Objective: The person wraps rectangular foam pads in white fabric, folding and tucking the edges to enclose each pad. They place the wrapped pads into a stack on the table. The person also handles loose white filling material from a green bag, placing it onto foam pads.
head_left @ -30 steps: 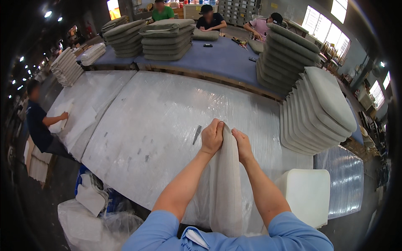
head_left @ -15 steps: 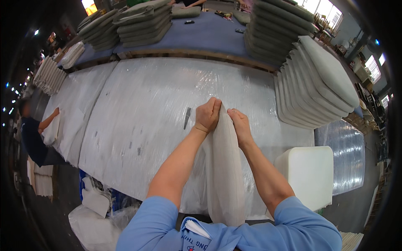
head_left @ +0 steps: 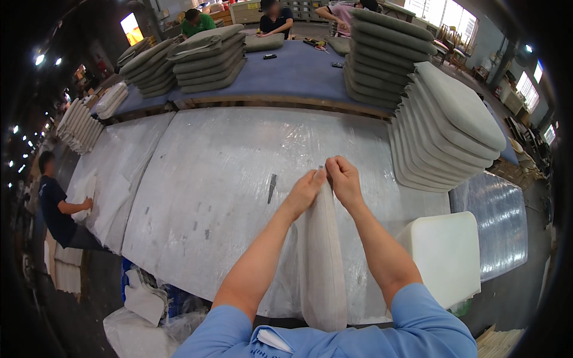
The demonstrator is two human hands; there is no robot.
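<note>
A light grey fabric-covered seat cushion (head_left: 324, 262) stands on its long edge in front of me, its near end close to my shirt. At its far upper end my left hand (head_left: 307, 190) is closed on the fabric from the left. My right hand (head_left: 344, 180) pinches the cover at the same end from the right, its knuckles raised a little higher. The two hands nearly meet there, and the exact edge between the fingers is hidden.
Plastic-wrapped work surface (head_left: 209, 173) lies beneath. Stacked light cushions (head_left: 447, 131) lean at right, above a white foam block (head_left: 444, 250). Green-grey cushion stacks (head_left: 209, 59) stand on the blue table (head_left: 286, 71). A co-worker (head_left: 59, 203) handles white fabric at left; others sit beyond.
My view has tilted up, showing more of the far table and the people there. My left hand has shifted down toward me along the cushion's end; my right hand now sits higher than it.
</note>
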